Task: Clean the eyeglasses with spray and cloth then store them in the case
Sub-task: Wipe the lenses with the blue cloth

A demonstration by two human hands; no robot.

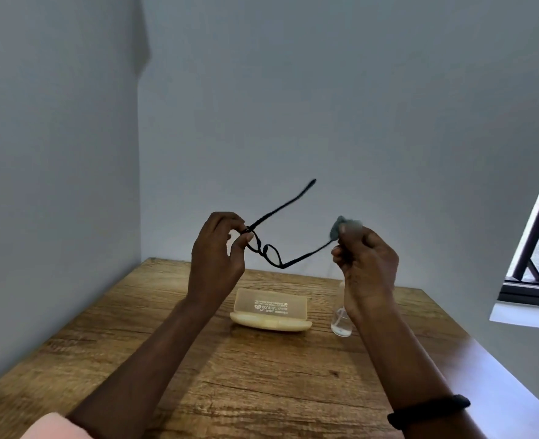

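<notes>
Black-framed eyeglasses (pixel 272 253) hang in the air above the table with both temples unfolded. My left hand (pixel 217 248) pinches the frame at its left hinge. My right hand (pixel 364 258) grips a small grey cloth (pixel 341 226) wrapped around the tip of the other temple. Below them on the table lies the cream eyeglass case (pixel 271 312), open, its translucent lid standing up. A small clear spray bottle (pixel 341 324) stands right of the case, partly hidden behind my right wrist.
The wooden table (pixel 230 375) fills a corner between two pale walls. A window with a dark frame (pixel 534 248) is at the right. My right wrist carries a black band (pixel 429 410).
</notes>
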